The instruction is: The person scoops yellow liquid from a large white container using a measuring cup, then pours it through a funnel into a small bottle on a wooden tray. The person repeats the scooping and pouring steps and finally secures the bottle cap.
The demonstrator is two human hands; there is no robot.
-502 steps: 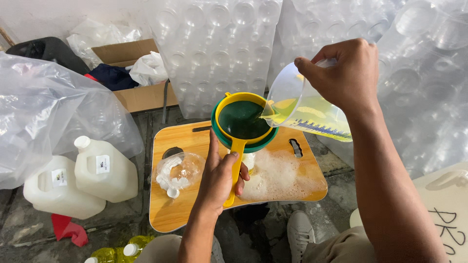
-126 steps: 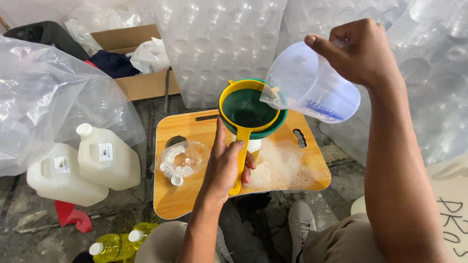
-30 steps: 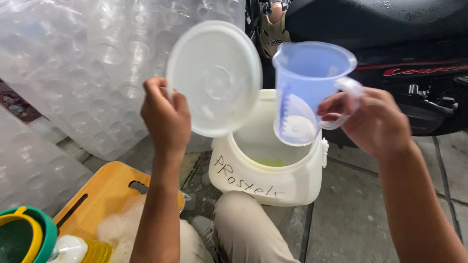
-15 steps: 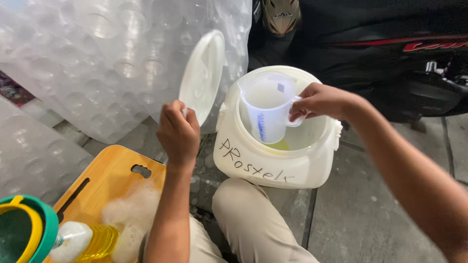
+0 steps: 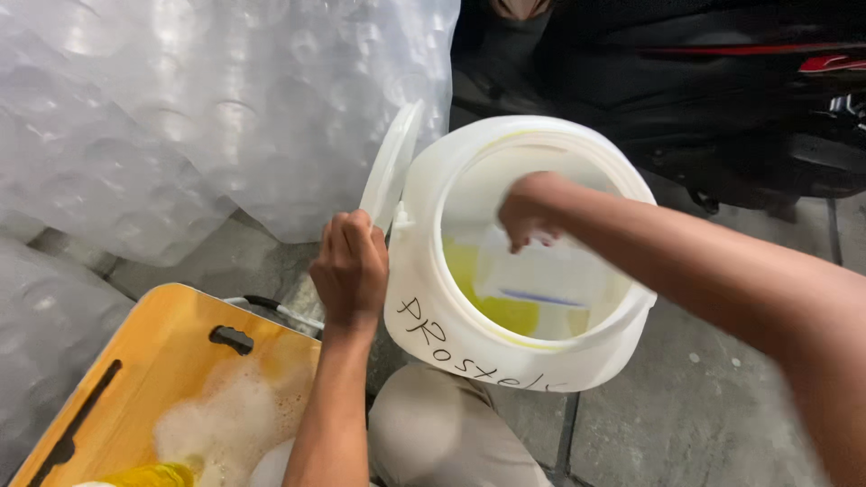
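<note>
The right hand (image 5: 532, 209) is motion-blurred inside the white tub (image 5: 505, 347), its grip on the sunken jug (image 5: 532, 284) unclear, the wooden board (image 5: 135, 379) cropped.

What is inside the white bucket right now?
Inside the white bucket: yellow liquid, the right hand dipping a clear measuring jug. The jug's lower part blurs into the liquid; depth is unclear.

A big white plastic tub (image 5: 505, 298) with black handwriting on its front wall is standing open in the middle, holding yellow liquid, while large clear plastic bags (image 5: 207, 108) full of empty transparent bottles are filling the upper left, just beside its tilted white lid (image 5: 390, 167).
</note>
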